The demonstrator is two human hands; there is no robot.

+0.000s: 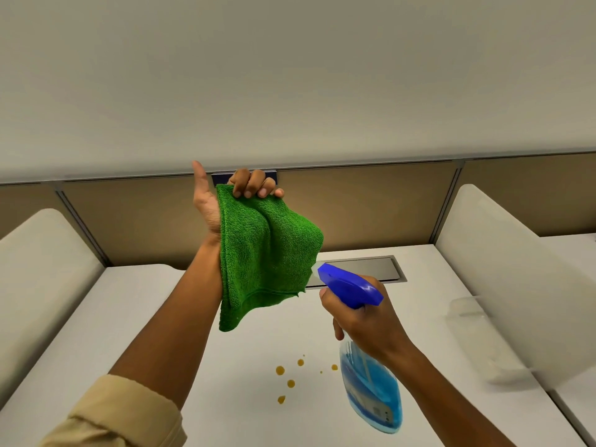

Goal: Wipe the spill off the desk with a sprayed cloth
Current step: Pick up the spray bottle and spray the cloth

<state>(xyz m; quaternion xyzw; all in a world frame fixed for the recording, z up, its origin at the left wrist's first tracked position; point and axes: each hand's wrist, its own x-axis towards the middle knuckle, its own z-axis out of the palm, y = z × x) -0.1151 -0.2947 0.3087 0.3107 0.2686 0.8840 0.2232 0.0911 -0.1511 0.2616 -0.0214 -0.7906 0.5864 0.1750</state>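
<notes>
My left hand (pixel 225 195) is raised above the desk, fingers closed over the top edge of a green cloth (pixel 264 253) that hangs down from it. My right hand (pixel 364 317) grips the neck of a spray bottle (pixel 371 391) filled with blue liquid. Its blue nozzle head (pixel 348 285) points at the cloth's lower right edge, almost touching it. Below on the white desk (pixel 145 317) lies the spill (pixel 290 379), several small brown-orange drops, just left of the bottle's body.
Tan partition panels (pixel 371 204) stand behind the desk. A grey cable tray lid (pixel 371 269) is set into the desk's far edge. White curved dividers rise at the left (pixel 42 269) and at the right (pixel 516 269).
</notes>
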